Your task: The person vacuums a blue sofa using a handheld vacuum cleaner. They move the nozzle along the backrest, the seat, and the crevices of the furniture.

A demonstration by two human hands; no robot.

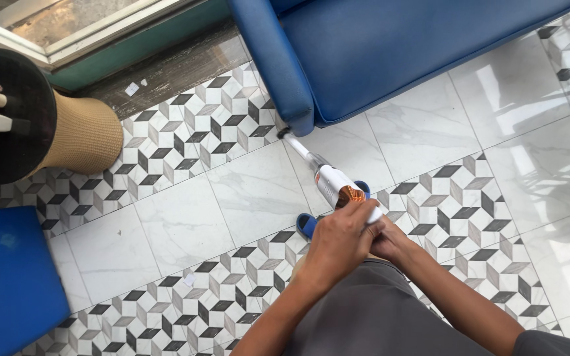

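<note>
Evidently a cordless stick vacuum (pixel 332 184) is being worked, its white and copper body clasped at the near end by both hands. The left hand (pixel 341 240) is wrapped over the top of the handle, and the right hand (pixel 385 242) is closed on it just beneath. Ahead of the grip the wand (pixel 298 146) runs forward and down to the foot of the blue sofa (pixel 390 53), where the head is hidden. Just below the grip blue slippers (pixel 307 225) are seen on the patterned tile floor (pixel 219 125). Sweeping along the sofa's edge seems under way; a steady push, kept low, is judged to be called for.
</note>
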